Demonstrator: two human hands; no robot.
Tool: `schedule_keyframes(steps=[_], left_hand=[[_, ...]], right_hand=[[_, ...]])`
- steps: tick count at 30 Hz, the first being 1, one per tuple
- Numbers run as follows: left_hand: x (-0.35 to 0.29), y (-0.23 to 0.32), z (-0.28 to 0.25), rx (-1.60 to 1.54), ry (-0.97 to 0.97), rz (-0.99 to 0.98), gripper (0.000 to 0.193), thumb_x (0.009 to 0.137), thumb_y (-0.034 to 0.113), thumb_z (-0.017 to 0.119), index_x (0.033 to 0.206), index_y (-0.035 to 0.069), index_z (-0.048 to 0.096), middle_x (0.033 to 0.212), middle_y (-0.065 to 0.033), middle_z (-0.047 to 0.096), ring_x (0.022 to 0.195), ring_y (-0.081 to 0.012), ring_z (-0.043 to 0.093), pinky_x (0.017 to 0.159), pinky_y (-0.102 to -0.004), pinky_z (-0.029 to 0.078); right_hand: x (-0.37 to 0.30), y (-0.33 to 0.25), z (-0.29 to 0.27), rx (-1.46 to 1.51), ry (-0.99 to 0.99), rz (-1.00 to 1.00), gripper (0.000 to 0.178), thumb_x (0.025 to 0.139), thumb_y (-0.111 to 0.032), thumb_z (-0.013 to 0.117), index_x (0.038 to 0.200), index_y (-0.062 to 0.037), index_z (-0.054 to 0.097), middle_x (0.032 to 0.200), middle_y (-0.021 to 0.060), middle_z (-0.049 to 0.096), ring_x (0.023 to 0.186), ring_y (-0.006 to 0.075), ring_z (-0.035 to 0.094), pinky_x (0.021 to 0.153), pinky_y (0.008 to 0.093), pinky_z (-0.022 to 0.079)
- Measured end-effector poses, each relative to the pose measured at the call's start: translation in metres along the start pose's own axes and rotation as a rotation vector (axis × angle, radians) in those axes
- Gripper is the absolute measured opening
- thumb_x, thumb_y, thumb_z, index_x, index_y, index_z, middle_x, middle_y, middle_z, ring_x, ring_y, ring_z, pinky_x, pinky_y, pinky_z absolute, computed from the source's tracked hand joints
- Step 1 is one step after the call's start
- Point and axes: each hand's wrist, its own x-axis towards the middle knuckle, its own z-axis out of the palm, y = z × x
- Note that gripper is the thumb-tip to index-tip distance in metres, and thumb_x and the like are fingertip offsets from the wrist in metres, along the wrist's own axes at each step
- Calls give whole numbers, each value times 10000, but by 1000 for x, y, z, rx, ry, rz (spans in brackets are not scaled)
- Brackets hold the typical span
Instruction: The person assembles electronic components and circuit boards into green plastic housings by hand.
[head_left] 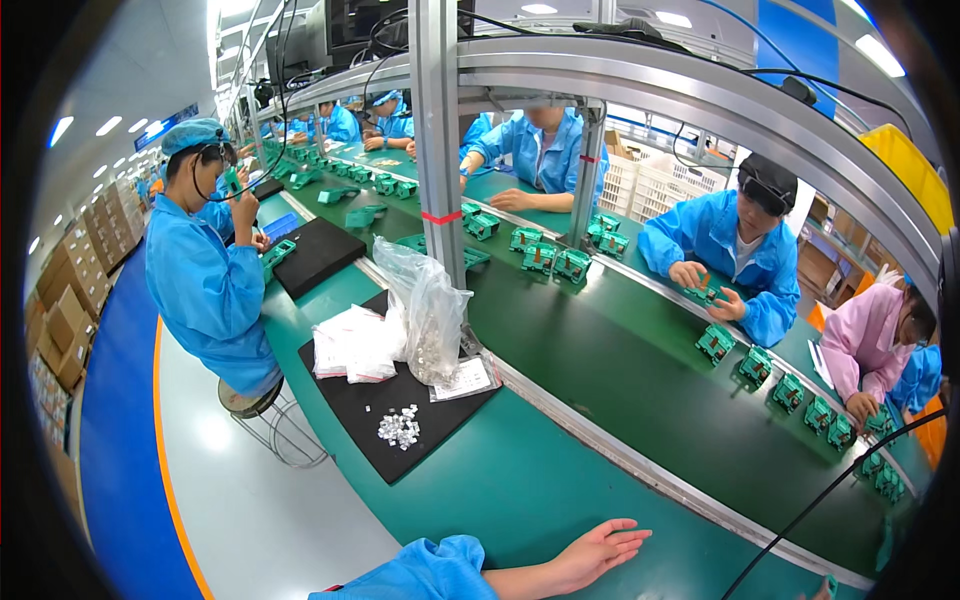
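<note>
My left hand (592, 556) reaches in from the lower edge, its fingers stretched out over the green bench top (480, 480) and nothing in them. At the lower right rim only a sliver of my right hand (824, 590) shows, with a bit of green by it; its grip is hidden. Beyond my left hand lies a black foam mat (440, 440). On it rest a small heap of shiny little metal pieces (399, 428), a stack of small white bags (354, 343) and a clear plastic bag (425, 320) of similar pieces.
A dark green conveyor (600, 350) carries several green plastic housings (572, 265). A metal post (438, 150) stands behind the mat. A black cable (800, 515) crosses at the right. One co-worker (205, 270) sits at the left, another (725, 250) across the conveyor.
</note>
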Motion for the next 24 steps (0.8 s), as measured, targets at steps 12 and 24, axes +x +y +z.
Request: schedule_keyframes(steps=[12,24], left_hand=[[-1,18,0,-179,-6,113,550,752,-113,392,1261,16,227,1185,-204,431,1077,-266,450,907,-348,373],[2,13,-8,108,56,152,256,830,107,497,1073,30,491,898,-62,564,789,-142,548,671,-251,448]], right_hand=[[-97,-231,-143,1585,-53,-1215,204,666,-134,661,831,-102,546,857,42,547,865,248,489,826,431,326],[-80,-233,-140,1627,90,-1160,66,745,-112,564,780,-67,529,813,106,525,770,283,489,725,380,353]])
